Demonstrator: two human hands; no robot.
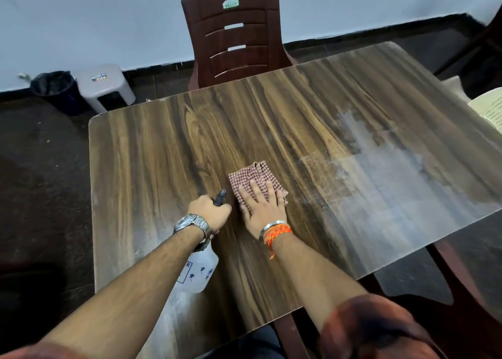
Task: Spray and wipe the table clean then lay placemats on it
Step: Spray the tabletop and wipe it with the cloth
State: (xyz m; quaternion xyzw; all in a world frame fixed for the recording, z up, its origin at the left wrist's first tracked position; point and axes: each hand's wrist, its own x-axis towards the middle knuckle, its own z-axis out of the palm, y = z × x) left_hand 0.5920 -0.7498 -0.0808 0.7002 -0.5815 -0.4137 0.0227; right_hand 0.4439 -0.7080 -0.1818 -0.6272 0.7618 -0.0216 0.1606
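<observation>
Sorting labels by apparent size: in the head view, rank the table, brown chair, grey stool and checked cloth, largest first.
1. table
2. brown chair
3. grey stool and checked cloth look alike; the stool stands farther off, so unranked.
</observation>
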